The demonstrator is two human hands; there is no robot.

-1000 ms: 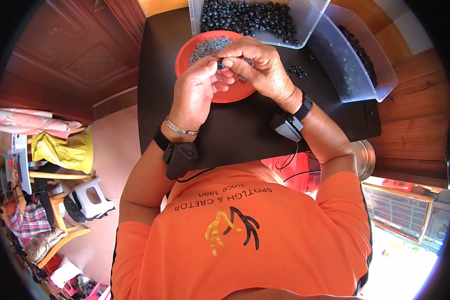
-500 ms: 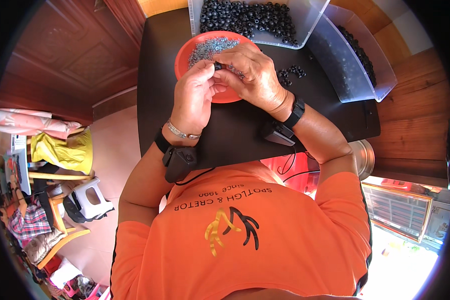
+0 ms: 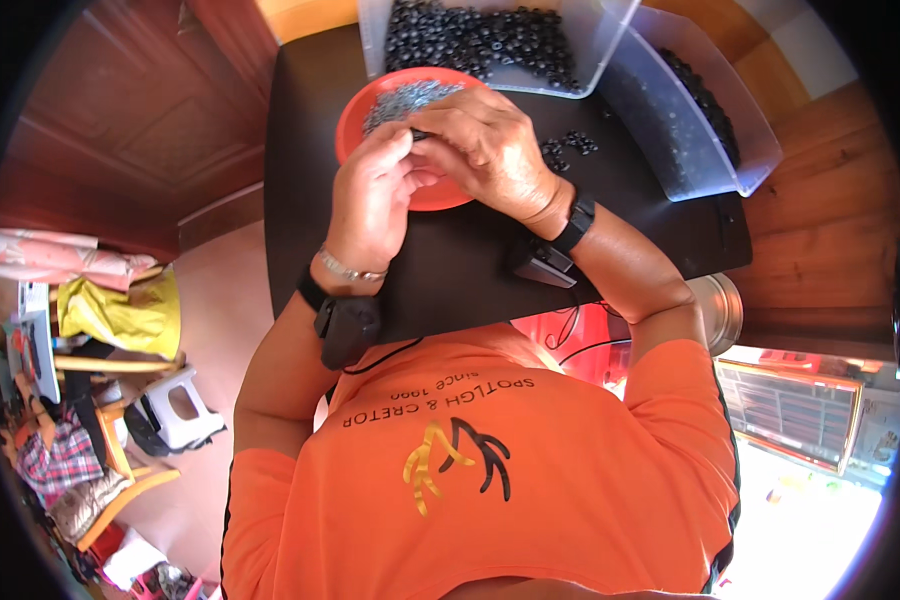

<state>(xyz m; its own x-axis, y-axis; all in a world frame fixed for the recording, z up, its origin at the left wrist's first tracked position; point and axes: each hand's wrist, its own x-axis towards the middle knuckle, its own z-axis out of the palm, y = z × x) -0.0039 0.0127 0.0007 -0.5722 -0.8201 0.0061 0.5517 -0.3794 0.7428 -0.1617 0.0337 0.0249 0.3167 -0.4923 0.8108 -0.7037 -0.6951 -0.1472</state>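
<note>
Dark table (image 3: 450,265) here, with a clear plastic bin (image 3: 598,62) of black bead-like pieces (image 3: 480,45) on the far edge, another bin (image 3: 660,130) toward the right. Red dish (image 3: 440,196) of silvery bits (image 3: 405,100) sits near the far-left corner. Above it, right hand (image 3: 495,150) and left hand (image 3: 368,190) — fingertips pinched narrow on one small black piece (image 3: 420,135), partly hidden.

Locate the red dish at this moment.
In the head view, the red dish lies near the top, slightly left of centre, on the dark table beneath the left hand and right hand, beside the left clear bin.
</note>
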